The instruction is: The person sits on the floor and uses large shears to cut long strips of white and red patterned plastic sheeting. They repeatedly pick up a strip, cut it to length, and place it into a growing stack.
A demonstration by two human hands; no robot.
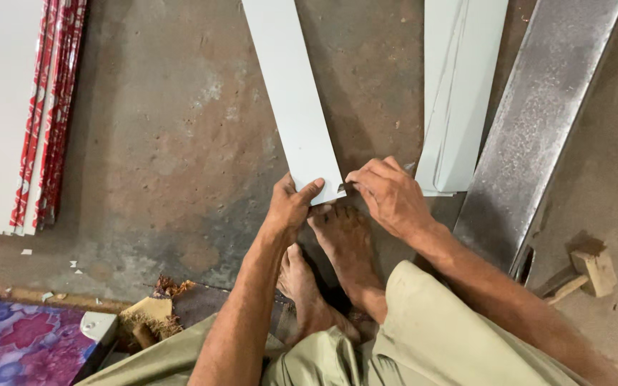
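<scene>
Crouching on a stained concrete floor (173,143), a person is pinching the near end of a long white strip (295,93) with both hands. The left hand (289,207) is gripping the strip's lower left corner, thumb on top; the right hand (389,194) is closing its fingertips on the lower right corner. The strip is lying flat, running away toward the top edge, its near end just above two bare feet (337,239). A second white strip (459,86) and a grey metal bar (538,121) are lying to the right, a wooden block (595,270) beyond them. Red-patterned sheets (48,107) are stacked at far left.
</scene>
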